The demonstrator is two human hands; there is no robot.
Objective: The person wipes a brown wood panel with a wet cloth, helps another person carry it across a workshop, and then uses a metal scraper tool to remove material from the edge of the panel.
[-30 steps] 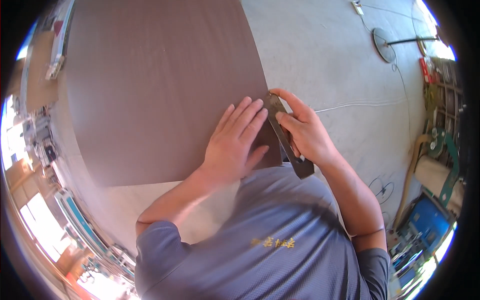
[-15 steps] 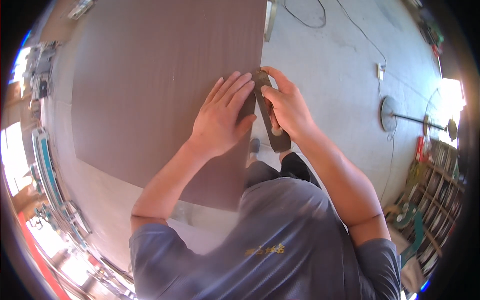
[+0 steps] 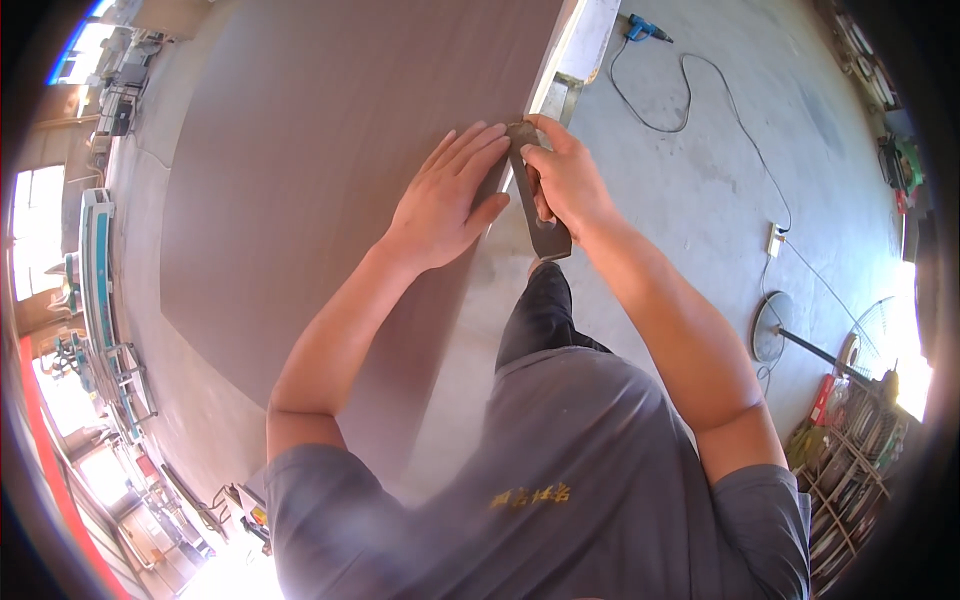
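A large brown panel (image 3: 300,180) stretches away in front of me and to my left. My left hand (image 3: 440,210) lies flat on it close to the right edge, fingers stretched out, fingertips by the front end of a long, dark, narrow tool. That tool (image 3: 547,238) looks like a hand plane and lies along the panel's right edge, its rear end reaching out over the floor. My right hand (image 3: 578,185) grips it from the right side, thumb on top. The other fingers are partly hidden, and so is the tool's underside.
On the grey floor to the right lie a blue power tool (image 3: 648,29) with its cord, and a white socket block (image 3: 775,240). A stand fan (image 3: 772,325) and a rack (image 3: 850,500) stand farther right. A long teal-and-white machine (image 3: 97,260) is at the left.
My view has shifted, bringing the blue power tool into sight. Both hands and the plane-like tool are farther forward along the panel's right edge, and my grip looks the same.
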